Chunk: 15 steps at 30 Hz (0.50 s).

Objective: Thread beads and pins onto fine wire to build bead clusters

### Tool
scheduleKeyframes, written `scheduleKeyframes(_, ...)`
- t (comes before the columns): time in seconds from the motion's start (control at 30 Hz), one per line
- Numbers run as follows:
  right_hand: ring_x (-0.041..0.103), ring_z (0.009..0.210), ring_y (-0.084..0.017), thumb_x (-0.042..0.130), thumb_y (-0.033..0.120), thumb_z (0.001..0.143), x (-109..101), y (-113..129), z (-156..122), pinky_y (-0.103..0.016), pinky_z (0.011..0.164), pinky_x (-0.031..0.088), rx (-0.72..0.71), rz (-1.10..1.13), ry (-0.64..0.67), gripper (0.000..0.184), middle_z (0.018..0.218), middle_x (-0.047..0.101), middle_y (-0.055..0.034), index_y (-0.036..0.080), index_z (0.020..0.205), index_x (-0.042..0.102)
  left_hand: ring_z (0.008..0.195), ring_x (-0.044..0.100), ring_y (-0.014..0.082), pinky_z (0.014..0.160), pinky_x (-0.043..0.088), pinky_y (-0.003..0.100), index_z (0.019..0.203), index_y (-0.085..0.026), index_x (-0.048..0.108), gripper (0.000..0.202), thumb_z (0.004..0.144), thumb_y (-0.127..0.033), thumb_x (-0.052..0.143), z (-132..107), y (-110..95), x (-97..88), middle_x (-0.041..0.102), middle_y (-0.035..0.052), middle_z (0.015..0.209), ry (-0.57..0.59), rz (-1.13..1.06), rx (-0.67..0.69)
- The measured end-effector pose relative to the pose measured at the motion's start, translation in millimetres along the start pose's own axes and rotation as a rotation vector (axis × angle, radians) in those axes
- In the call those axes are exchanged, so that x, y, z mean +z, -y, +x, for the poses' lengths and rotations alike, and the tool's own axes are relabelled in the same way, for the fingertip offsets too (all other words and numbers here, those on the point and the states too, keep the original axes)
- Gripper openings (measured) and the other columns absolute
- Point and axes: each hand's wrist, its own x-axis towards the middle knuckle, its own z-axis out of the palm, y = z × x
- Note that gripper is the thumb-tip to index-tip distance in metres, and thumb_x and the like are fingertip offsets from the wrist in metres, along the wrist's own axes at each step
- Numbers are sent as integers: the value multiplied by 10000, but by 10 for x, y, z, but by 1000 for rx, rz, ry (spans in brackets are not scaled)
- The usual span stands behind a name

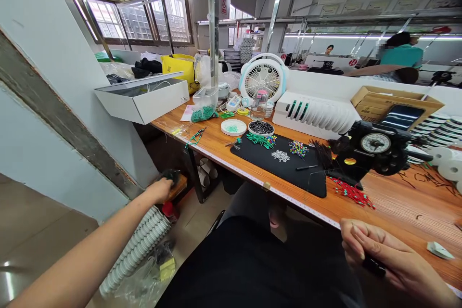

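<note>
My left hand (160, 189) reaches far down to the left, below the bench, and rests on a dark round object (172, 174) on a low wooden stool (176, 187); its fingers are hidden. My right hand (378, 252) lies at the front edge of the wooden bench (397, 207), fingers curled round a small black object (373, 265). On the bench a black mat (285, 168) carries small piles of green, silver and coloured beads and pins. A black dial machine (375, 149) stands just right of the mat.
Stacked white spools (139, 245) lie on the floor by my left arm. A white box (144, 96), a bag of green beads (204, 106), a small fan (263, 77), white dishes and a cardboard box (393, 103) stand along the bench. Other people sit far behind.
</note>
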Motion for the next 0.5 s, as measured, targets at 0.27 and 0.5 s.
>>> scheduleKeyframes(0.27,226,426,-60,598,494,773,1,-20,24,-203,410,198,-12,-53,64,385,519,305,43,162,622,475,951,581,214,728,471,269,1188,-317,555,685,548,-193,765,-487,-168,1400,579,11,1203,730,367,364)
scheduleKeyframes(0.5,267,430,-54,502,549,829,315,-96,277,-178,385,181,-103,-382,208,436,553,383,33,151,653,484,1032,547,239,906,373,356,1105,-248,626,387,733,-154,582,-705,-940,1514,647,60,1086,679,456,583)
